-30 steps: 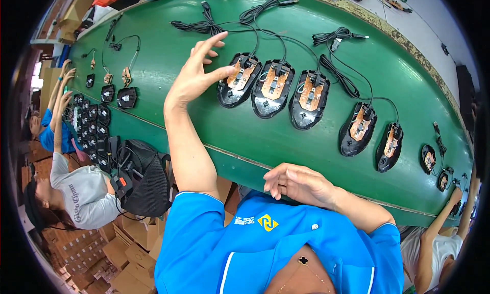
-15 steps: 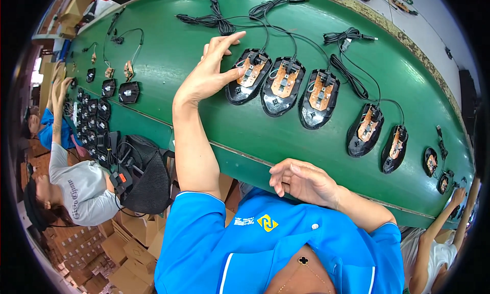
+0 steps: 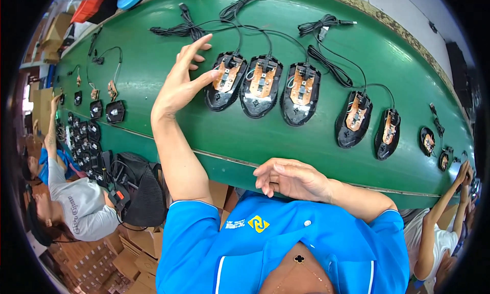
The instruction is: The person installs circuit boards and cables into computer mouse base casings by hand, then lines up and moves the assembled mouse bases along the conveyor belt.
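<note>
My left hand [image 3: 182, 84] is open, with thumb and fingers spread, beside the leftmost of three opened computer mice. Its thumb tip lies at the left edge of that mouse [image 3: 223, 92]; whether it touches cannot be told. The mouse is a black base with a brown circuit board and a coiled black cable. A second mouse [image 3: 259, 101] and a third mouse [image 3: 302, 105] stand close to its right, built the same way. My right hand [image 3: 293, 179] hovers by the table's near edge, palm partly up and fingers loosely curled, with nothing visible in it.
The green worktable [image 3: 224, 140] curves across the view. Further right lie more opened mice [image 3: 354, 120], and black cable bundles [image 3: 332, 64] lie behind. At left are black mouse parts [image 3: 115, 111] and a black mesh bag [image 3: 140, 186]. Co-workers' arms [image 3: 449, 186] reach in on both sides.
The whole view has shifted, so the mice appear further left. My left hand keeps its place beside the leftmost mouse, and my right hand stays near the edge. The right-hand co-worker's hands have come together.
</note>
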`<action>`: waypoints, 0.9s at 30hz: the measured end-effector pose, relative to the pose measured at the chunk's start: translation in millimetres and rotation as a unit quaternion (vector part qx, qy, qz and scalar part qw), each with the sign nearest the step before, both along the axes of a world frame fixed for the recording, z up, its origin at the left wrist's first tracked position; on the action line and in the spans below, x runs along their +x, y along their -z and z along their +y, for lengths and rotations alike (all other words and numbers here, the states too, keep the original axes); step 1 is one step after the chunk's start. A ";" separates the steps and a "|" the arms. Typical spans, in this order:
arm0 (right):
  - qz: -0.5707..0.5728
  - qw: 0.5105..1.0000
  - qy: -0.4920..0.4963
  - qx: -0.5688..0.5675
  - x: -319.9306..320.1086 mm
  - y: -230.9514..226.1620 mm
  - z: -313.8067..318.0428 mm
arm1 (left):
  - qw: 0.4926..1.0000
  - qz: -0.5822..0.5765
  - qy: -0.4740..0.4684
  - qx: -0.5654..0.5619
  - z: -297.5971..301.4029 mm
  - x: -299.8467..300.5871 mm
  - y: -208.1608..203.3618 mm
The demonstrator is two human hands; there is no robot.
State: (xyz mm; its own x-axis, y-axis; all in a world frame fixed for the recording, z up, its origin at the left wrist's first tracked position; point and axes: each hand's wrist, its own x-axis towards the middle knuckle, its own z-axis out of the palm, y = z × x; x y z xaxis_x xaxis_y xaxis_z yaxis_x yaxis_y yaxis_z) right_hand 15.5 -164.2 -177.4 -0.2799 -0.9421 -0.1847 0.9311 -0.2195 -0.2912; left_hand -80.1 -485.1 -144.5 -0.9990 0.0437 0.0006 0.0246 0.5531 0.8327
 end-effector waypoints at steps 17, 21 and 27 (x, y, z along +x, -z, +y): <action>-0.003 1.000 -0.001 -0.004 1.3 0.4 -5.8 | 0.998 -0.001 -0.017 -0.053 16.2 -1.1 0.2; -0.004 1.000 0.001 -0.009 1.9 2.3 -7.5 | 0.997 -0.002 -0.023 -0.069 21.0 -1.8 1.6; 0.005 1.000 -0.005 -0.008 1.9 2.2 -10.6 | 0.997 -0.003 -0.015 -0.073 18.6 -1.1 1.9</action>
